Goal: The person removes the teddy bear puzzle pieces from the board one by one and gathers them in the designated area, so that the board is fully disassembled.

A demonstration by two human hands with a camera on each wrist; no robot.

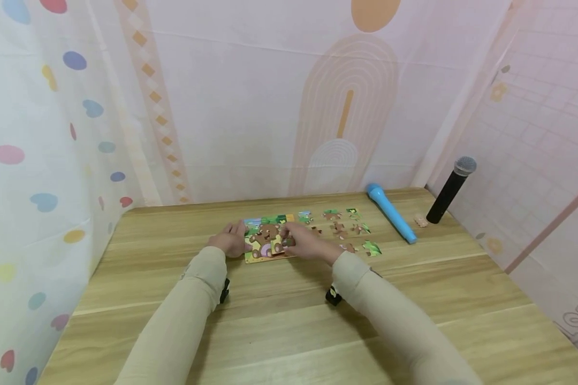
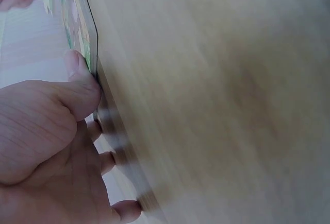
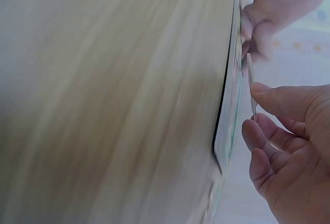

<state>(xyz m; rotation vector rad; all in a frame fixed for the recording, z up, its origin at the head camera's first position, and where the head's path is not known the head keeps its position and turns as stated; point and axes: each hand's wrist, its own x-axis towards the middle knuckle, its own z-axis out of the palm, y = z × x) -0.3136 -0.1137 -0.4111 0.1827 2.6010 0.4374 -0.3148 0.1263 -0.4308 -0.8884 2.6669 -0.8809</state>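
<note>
A bear jigsaw puzzle board (image 1: 256, 260) lies on the wooden table, with much of the picture showing in it. My left hand (image 1: 229, 239) is at the board's left side; its thumb (image 2: 77, 69) rests on the edge while the other fingertips touch the tabletop. Over the board's right half, my right hand (image 1: 309, 244) pinches a puzzle piece (image 3: 252, 87) between thumb and fingers. That piece is tilted and held just above the board's surface, seen nearly edge-on in the right wrist view. The right hand covers part of the board in the head view.
Several loose puzzle pieces (image 1: 339, 231) are spread right of the board. Farther right lies a blue toy microphone (image 1: 392, 214). A black microphone (image 1: 446, 197) stands upright near the table's right edge, beside a small pinkish object (image 1: 420, 220). Patterned curtains (image 1: 231, 117) hang behind the table.
</note>
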